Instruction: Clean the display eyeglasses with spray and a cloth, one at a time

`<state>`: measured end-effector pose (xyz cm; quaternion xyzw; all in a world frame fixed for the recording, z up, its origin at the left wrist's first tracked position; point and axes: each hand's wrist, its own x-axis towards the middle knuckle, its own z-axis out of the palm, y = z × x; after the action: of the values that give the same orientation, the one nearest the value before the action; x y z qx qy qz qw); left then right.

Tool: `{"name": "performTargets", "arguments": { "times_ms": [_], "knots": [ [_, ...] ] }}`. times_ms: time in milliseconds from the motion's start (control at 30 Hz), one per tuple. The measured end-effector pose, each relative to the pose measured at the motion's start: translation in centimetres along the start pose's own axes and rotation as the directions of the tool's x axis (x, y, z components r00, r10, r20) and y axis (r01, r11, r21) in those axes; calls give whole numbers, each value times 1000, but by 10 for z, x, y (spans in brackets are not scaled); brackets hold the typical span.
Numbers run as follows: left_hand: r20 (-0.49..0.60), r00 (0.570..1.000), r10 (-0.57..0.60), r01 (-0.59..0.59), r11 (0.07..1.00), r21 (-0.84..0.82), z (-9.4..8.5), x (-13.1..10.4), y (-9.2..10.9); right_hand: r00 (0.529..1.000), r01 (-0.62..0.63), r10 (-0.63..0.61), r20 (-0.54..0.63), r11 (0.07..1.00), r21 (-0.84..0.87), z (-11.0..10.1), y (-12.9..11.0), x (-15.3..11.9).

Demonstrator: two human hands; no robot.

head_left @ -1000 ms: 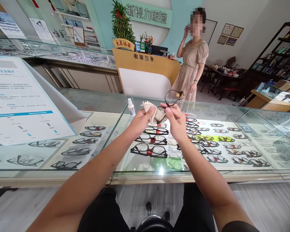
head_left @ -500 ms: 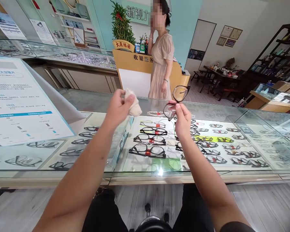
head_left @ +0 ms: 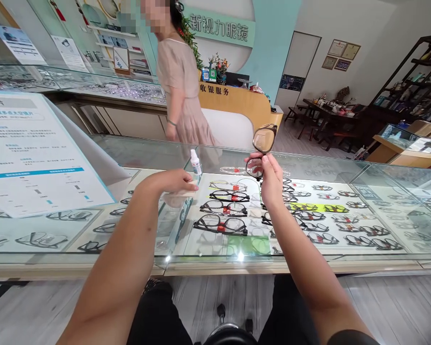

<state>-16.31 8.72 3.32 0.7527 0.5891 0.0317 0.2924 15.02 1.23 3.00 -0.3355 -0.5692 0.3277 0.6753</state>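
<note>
My right hand [head_left: 272,177] is raised above the glass counter and pinches a pair of dark-framed eyeglasses [head_left: 269,126] at the middle, so one lens stands above the other. Lower down, my left hand [head_left: 174,182] hovers at or just over the counter top, palm down with its fingers closed. A pale cloth [head_left: 188,192] shows only in part beneath those fingers. Just beyond the left fingertips stands a small white bottle [head_left: 195,163], upright on the glass.
Rows of eyeglasses [head_left: 221,224] lie inside the glass display counter [head_left: 208,256]. A printed sign [head_left: 32,153] stands at the left. Across the counter a person in a beige dress [head_left: 179,72] is near a wooden service desk [head_left: 237,100].
My left hand has come down toward the counter with the cloth, uncovering the white bottle. The raised eyeglasses have turned slightly. The person has moved to the left.
</note>
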Motion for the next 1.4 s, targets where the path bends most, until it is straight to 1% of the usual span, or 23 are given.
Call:
{"name": "performTargets", "arguments": {
  "times_ms": [67,133,167,200,233,267,300,333,367,400,433,467,600,633,767,900,1000,1100,1133,1200,1267,1333,1400],
  "knots": [
    [-62,998,-29,31,999,26,1,2,0,1000,4,-3,16,999,-47,0,-2,0],
    [-216,976,-19,31,998,53,1,-2,5,999,33,-30,30,995,-89,-1,-6,0],
    [-332,943,23,-3,998,61,2,-4,10,998,59,-55,42,993,-103,-2,-8,0],
    [-472,877,90,-64,995,71,4,-8,17,995,88,-82,56,990,-112,-3,-10,0],
    [-602,777,185,-165,982,90,8,-11,25,991,116,-107,77,986,-121,-4,-12,0],
    [-735,627,256,-281,955,93,12,-15,36,987,139,-125,104,981,-132,-6,-14,0],
    [-833,460,307,-388,913,122,18,-17,46,981,156,-136,135,977,-149,-8,-16,0],
    [-887,307,346,-461,869,180,24,-19,57,975,169,-140,171,970,-172,-9,-18,0],
    [-898,207,389,-504,829,243,31,-20,67,968,181,-138,212,963,-201,-10,-19,0],
    [-881,157,446,-531,791,305,38,-20,75,958,193,-133,255,954,-228,-11,-19,-1],
    [-859,130,495,-546,759,354,44,-19,81,946,204,-125,299,946,-251,-12,-20,-1],
    [-837,132,530,-551,742,382,49,-18,85,933,216,-117,341,939,-267,-12,-20,-1],
    [-776,195,600,-561,717,413,59,-14,87,892,228,-79,446,928,-293,-11,-22,-1],
    [-771,200,605,-564,714,414,59,-14,85,886,223,-68,458,929,-295,-12,-23,-1],
    [-778,175,604,-579,702,415,58,-15,82,873,173,-12,488,943,-286,-15,-30,-1],
    [-777,216,591,-578,718,386,58,-17,83,865,131,29,501,950,-282,-19,-35,1],
    [-785,221,579,-590,720,365,61,-18,85,868,147,21,496,944,-297,-20,-37,2],
    [-803,192,564,-591,719,364,61,-21,88,874,190,-15,486,930,-313,-21,-41,0],
    [-812,180,555,-587,723,364,60,-23,89,887,200,-28,460,923,-329,-22,-44,-2],
    [-836,156,526,-575,737,356,54,-28,92,936,201,-61,346,900,-387,-25,-53,-5],
    [-869,140,475,-564,760,324,42,-35,97,970,190,-100,220,877,-441,-28,-66,-7],
    [-904,120,411,-550,785,284,25,-43,107,975,205,-134,175,847,-491,-29,-80,-5],
    [-930,77,359,-531,804,266,7,-51,121,971,231,-161,174,811,-537,-26,-95,3]
  ]
}}
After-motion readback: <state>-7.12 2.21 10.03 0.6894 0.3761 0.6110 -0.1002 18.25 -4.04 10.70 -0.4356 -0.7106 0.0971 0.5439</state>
